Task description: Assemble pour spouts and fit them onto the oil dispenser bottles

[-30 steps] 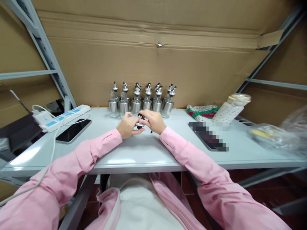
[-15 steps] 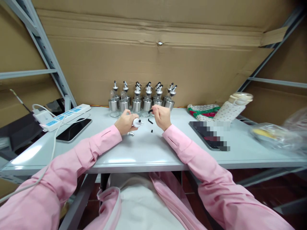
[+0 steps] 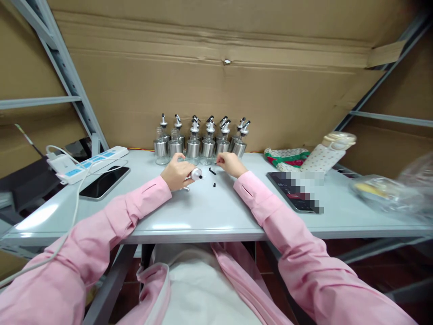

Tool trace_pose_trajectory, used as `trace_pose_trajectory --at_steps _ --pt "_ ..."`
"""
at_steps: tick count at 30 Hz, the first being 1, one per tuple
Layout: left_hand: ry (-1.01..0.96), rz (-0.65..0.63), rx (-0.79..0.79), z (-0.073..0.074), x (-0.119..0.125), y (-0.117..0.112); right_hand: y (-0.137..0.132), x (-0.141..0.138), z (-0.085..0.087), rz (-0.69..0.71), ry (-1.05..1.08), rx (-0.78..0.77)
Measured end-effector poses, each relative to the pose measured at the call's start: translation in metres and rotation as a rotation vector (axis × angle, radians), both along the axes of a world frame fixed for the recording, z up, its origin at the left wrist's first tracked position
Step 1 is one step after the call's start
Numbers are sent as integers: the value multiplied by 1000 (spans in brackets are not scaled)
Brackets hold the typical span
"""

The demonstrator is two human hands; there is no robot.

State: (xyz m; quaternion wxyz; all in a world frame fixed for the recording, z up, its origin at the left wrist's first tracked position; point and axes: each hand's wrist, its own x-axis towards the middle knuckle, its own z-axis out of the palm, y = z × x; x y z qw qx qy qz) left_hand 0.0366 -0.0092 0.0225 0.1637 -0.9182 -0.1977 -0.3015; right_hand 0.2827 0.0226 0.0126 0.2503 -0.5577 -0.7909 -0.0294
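Note:
My left hand (image 3: 177, 173) is closed around a small white bottle-like piece (image 3: 196, 174) with a dark tip, tilted toward the right. Just below that hand a small shiny metal piece (image 3: 185, 189) shows on the table, partly covered. My right hand (image 3: 231, 163) pinches something small and dark at its fingertips, close to the tabletop; most of it is hidden by the fingers. Between the hands lie a thin black lever-like strip (image 3: 212, 171) and a tiny black piece (image 3: 214, 185). Behind them stand rows of glass-and-steel bottles (image 3: 207, 147), most topped by metal pourers with black levers.
On the left of the table (image 3: 203, 216) are a phone (image 3: 105, 183) and a white power strip (image 3: 93, 164) with a cable. To the right lie a dark tablet-like device (image 3: 287, 189), a patterned cloth (image 3: 287, 157), a dotted tumbler (image 3: 324, 155) and a plastic-wrapped item (image 3: 382, 192).
My right hand has lowered and flattened toward the table, and the black piece in its fingers is now mostly hidden. The white piece in my left hand has turned slightly rightward.

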Motion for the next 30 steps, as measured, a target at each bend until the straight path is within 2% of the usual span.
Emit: trace_pose_trajectory --at_steps 5,12,23,30 --pt "-8 -14 11 0 0 0 5 5 -7 27 -96 -111" --pt "-8 -7 32 0 0 0 5 7 -9 67 -98 -193" --pt "-24 -62 129 -1 -1 2 -1 2 -2 132 -55 -217" --pt "-16 -53 163 0 -1 2 -3 -1 0 171 -32 -236"
